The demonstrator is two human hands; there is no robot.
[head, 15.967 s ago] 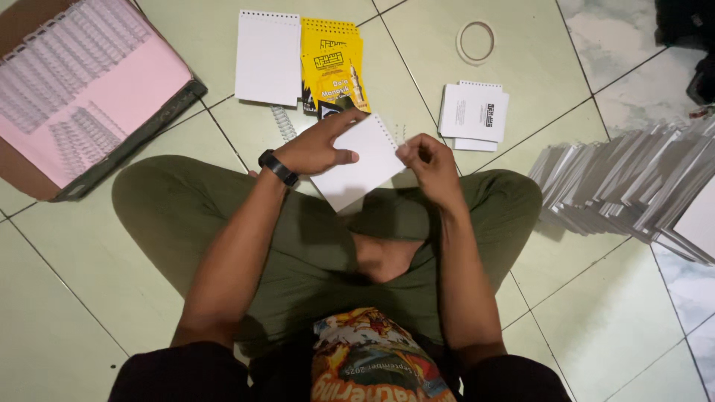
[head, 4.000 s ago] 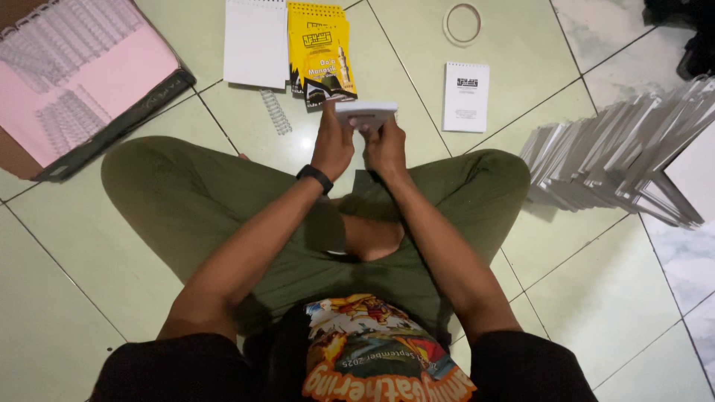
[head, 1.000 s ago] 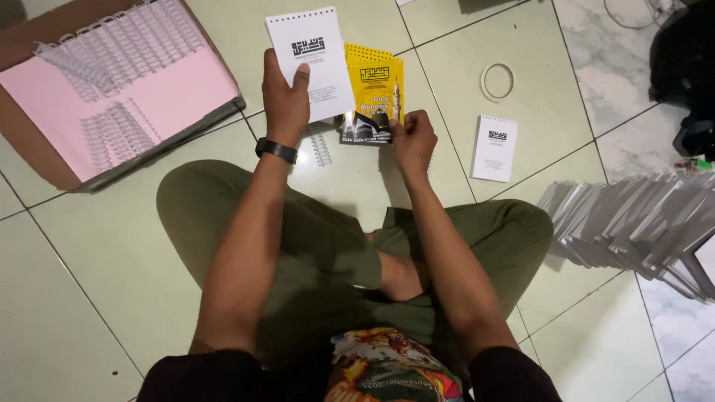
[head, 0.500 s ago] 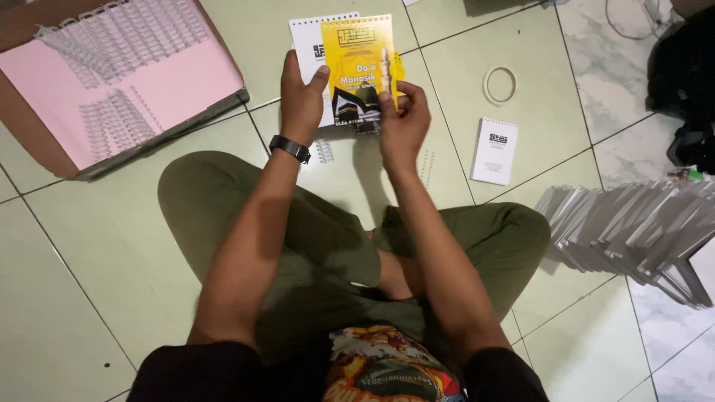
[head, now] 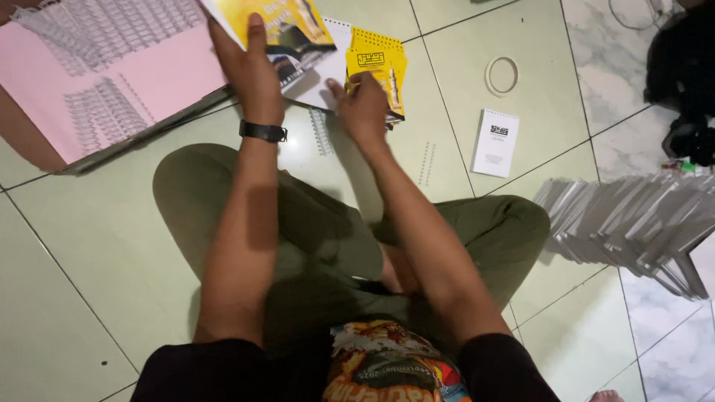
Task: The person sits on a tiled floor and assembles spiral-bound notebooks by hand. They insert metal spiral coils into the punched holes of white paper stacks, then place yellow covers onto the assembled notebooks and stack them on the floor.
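Note:
I sit cross-legged on a tiled floor. My left hand (head: 249,71), with a black wristband, grips a yellow printed cover sheet (head: 279,22) raised near the top edge of view. My right hand (head: 365,104) rests fingers-down on a stack of yellow covers (head: 380,63) lying on the floor, beside a white spiral notepad (head: 328,63) partly hidden under the lifted sheet. A loose wire spiral (head: 320,132) lies just below the notepad.
A cardboard box (head: 141,138) lined with pink paper holds several wire binding coils (head: 104,30) at the upper left. A tape ring (head: 502,75) and a small white notepad (head: 494,143) lie to the right. A fanned row of grey booklets (head: 633,227) stretches along the right side.
My left hand has lifted the yellow cover sheet up and to the left. My right hand let go of it and dropped onto the yellow stack on the floor.

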